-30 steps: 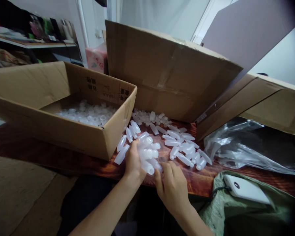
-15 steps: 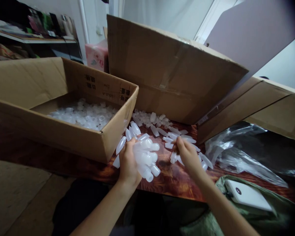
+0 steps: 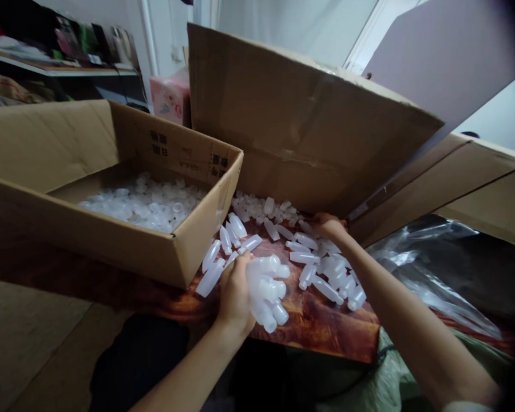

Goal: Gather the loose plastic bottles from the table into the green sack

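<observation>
My left hand (image 3: 236,294) is closed around a bunch of translucent white plastic tubes (image 3: 268,292), their round necks pointing right. It is above the front of the dark red wooden table (image 3: 313,326). My right hand (image 3: 328,224) reaches to the back of the table, low beside the upright cardboard flap, at the far edge of a scattered group of loose tubes (image 3: 335,269). Its fingers are mostly hidden, and whether they hold anything does not show. More loose tubes (image 3: 210,276) lie between my left hand and the open cardboard box (image 3: 189,252).
Small translucent pieces (image 3: 154,200) fill the bottom of the box, and a heap of similar pieces (image 3: 266,209) lies against the tall cardboard flap (image 3: 309,126). Clear plastic film (image 3: 438,246) sits at the right by another carton (image 3: 446,177). A pink box (image 3: 170,98) stands behind.
My right hand has moved away from the loose tubes at the front right to the back of the table by the cardboard. My left hand with its tubes has shifted slightly right and down.
</observation>
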{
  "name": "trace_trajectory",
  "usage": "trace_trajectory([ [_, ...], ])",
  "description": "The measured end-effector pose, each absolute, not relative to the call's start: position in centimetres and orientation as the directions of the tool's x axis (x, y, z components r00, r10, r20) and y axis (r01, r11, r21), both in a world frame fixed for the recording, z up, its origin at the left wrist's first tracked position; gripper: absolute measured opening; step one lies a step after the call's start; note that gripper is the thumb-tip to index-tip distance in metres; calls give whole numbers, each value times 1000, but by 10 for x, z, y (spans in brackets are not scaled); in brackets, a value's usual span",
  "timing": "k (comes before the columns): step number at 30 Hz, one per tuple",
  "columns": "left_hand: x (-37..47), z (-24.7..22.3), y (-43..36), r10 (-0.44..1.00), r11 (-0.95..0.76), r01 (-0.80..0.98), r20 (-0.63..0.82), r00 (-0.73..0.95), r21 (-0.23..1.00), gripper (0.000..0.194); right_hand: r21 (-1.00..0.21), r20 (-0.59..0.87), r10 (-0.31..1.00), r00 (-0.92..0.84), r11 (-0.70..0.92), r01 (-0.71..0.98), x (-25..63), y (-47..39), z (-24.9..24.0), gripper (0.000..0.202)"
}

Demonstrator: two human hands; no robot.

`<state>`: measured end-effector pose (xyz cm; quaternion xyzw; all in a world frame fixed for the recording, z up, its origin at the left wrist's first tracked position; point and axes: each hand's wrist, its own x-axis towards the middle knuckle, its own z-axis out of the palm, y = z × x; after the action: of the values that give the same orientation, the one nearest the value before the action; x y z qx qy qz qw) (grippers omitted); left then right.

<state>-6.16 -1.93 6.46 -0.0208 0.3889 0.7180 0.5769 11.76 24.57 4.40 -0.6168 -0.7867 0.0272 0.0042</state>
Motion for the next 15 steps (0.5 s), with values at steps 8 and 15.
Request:
trace_trajectory([
  [8,-46,54,-22,824,3,-751,-428,-372,660,35,-97,45,952,-303,306,947,125,231,35,29],
  [15,-47,53,-20,812,6,-734,-432,-392,679,38,-139,-147,933,-328,308,941,112,258,53,25],
])
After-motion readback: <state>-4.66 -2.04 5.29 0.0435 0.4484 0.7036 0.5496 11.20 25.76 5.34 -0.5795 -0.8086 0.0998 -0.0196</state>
